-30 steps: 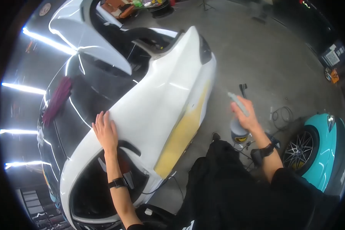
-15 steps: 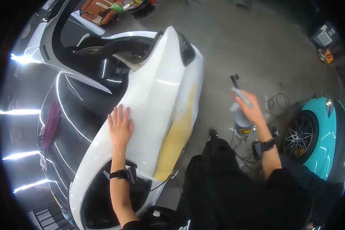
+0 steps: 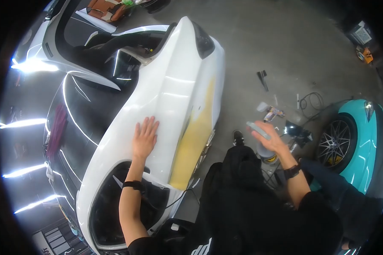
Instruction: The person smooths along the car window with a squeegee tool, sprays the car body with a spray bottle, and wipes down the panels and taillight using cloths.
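My left hand (image 3: 145,135) lies flat, fingers stretched, on the rear side panel of a white car (image 3: 157,102), between the side window and the yellow patch. The smooth yellow patch (image 3: 193,146) looks like body filler and runs along the lower panel. To the right of the car, in the air, my right hand (image 3: 271,138) is closed around a flat grey sanding block (image 3: 258,130). This block is apart from the panel. Below that hand, partly covered by it, a grey bucket (image 3: 266,153) with a yellow label stands on the floor.
A turquoise car (image 3: 361,146) stands at the right, with a person's dark-clothed leg (image 3: 336,180) beside it. Brushes (image 3: 263,80), a patterned tool (image 3: 275,113) and a coiled cable (image 3: 312,102) lie on the floor. The white car's tailgate (image 3: 51,46) is raised.
My left hand has slid right and slightly down the panel, toward the yellow patch. My right hand has moved left and lower with the sanding block, uncovering the patterned tool on the floor.
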Demonstrator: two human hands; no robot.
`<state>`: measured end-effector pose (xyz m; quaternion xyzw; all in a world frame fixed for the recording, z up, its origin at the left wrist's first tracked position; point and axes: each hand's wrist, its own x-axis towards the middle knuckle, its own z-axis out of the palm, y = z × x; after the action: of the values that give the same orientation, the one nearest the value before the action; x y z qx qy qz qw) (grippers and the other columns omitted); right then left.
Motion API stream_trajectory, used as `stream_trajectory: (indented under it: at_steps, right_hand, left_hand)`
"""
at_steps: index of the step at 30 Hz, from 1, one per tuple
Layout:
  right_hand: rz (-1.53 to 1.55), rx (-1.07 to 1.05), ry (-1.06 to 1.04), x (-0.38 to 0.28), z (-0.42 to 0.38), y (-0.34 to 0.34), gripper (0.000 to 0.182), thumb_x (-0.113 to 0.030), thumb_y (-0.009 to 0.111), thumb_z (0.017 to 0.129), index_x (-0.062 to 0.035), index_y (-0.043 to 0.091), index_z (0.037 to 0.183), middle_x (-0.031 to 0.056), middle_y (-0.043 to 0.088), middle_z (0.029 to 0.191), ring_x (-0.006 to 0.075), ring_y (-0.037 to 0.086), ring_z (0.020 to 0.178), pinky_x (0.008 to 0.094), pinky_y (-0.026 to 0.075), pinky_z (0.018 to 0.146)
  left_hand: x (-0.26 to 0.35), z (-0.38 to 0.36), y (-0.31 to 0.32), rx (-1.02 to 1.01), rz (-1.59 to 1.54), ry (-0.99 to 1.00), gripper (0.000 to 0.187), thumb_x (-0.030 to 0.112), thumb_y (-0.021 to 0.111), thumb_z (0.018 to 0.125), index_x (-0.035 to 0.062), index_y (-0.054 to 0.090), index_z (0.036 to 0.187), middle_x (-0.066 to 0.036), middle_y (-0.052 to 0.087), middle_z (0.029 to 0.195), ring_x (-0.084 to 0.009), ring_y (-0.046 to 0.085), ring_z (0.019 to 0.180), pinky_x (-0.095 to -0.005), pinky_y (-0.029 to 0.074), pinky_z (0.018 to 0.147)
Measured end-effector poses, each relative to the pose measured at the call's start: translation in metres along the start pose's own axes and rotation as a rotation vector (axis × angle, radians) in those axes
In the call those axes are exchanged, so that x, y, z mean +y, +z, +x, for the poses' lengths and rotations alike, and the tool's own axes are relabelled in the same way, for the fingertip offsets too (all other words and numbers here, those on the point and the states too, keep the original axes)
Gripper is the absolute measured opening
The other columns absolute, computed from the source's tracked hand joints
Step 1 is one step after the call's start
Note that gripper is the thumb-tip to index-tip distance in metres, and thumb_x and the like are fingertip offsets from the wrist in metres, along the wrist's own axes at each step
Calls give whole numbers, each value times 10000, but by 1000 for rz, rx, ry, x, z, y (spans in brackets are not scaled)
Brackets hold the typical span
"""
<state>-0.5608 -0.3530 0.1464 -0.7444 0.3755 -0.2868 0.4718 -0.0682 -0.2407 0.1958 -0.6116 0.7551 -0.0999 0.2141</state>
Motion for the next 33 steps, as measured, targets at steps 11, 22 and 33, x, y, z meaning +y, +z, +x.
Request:
stream_trajectory:
  at_steps: [11,22,33]
  right_hand:
    - [290,-364,-72,-99,15,37,133,-103,618,871,21,617,919,166,561,824,360,573,772,412,462,699]
    - [250,-336,-395,-240,41,136,188,-155,607,910,33,605,899,114,574,771,237,554,673,351,450,620]
    - [286,-81,-321,-346,-1,248,361,-318,531,986,-5,677,1093,52,661,914,115,606,797,242,486,549]
  left_hand:
    - [-104,-188,-76,139,114,-755,672,384,619,944,205,387,1549,-113,324,1620,-324,302,1489,-560,262,1183]
    - [-131,-411,-64,351,118,-1075,594,331,546,984,160,405,1535,-117,345,1607,-326,297,1492,-535,209,1209]
    - [-151,-598,-20,607,158,-1250,494,296,473,1034,131,445,1499,-150,421,1549,-341,350,1459,-518,232,1194]
